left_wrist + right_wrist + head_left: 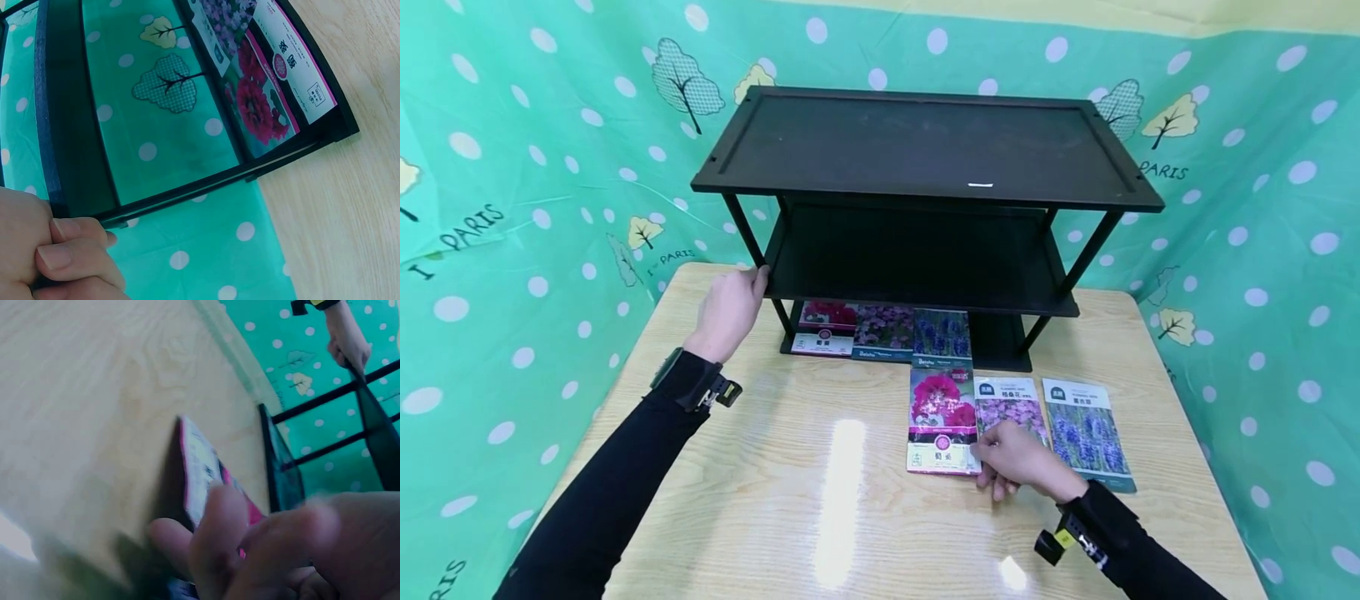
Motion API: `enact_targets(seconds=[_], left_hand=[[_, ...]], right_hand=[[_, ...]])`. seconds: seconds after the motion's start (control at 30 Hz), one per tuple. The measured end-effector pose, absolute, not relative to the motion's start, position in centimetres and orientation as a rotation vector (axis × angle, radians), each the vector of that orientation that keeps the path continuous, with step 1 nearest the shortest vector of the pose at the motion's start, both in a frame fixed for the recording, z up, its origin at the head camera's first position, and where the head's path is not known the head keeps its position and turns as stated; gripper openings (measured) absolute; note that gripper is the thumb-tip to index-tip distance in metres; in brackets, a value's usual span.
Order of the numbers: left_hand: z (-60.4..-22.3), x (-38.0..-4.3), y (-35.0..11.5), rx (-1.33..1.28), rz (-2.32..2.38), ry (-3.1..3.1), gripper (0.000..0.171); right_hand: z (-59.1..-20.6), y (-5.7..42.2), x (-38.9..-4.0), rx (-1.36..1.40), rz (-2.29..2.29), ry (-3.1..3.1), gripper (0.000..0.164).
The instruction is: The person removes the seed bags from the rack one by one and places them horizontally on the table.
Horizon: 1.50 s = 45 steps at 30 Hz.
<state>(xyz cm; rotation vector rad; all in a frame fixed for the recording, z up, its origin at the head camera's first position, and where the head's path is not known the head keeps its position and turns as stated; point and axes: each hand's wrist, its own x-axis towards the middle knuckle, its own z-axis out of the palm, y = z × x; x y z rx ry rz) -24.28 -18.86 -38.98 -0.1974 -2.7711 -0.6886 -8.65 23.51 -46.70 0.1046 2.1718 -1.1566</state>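
My left hand (728, 315) grips the front left corner of the middle shelf of a black three-tier rack (917, 250); in the left wrist view its fingers (78, 256) curl at that shelf's end. With my right hand (1017, 458) I pinch the lower right corner of a pink-flower seed packet (942, 408), whose near edge is tilted up off the table in the right wrist view. Partly under that hand lies a light purple seed packet (1011, 400). To its right is a blue-purple seed packet (1086, 429).
Three packets lie side by side on the bottom shelf: a pink-flower one (825, 325), a purple one (883, 329) and a blue one (942, 335). The rack's top (917, 142) carries a small white mark. A green dotted curtain (550, 250) surrounds the wooden table (737, 500).
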Motion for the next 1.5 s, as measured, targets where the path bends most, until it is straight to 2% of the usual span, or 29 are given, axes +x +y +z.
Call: enact_targets(seconds=[0.4,0.67,0.93,1.13,1.5], left_hand=[[-38.8,-24.3,-19.0,-0.159,-0.685,-2.802,0.052],[-38.8,-24.4,-18.8,-0.140,-0.694,-2.814,0.054],[-38.9,-24.4,-18.9,-0.128,-0.699,-2.819,0.053],[-38.7,-24.4,-18.8,-0.154,-0.711,-2.799,0.053],[-38.7,-24.3,-18.8,-0.147,-0.720,-2.807,0.055]], right_hand=[[-45.1,23.8,-10.2,0.096,-0.979,2.220,0.029],[-43.8,24.7,-11.7,0.049,-0.895,2.345,0.025],[-40.6,26.6,-14.1,-0.094,-0.707,2.560,0.038],[-38.9,27.0,-14.9,-0.177,-0.724,2.667,0.038],[-39.4,27.1,-15.1,-0.311,-0.668,2.858,0.036]])
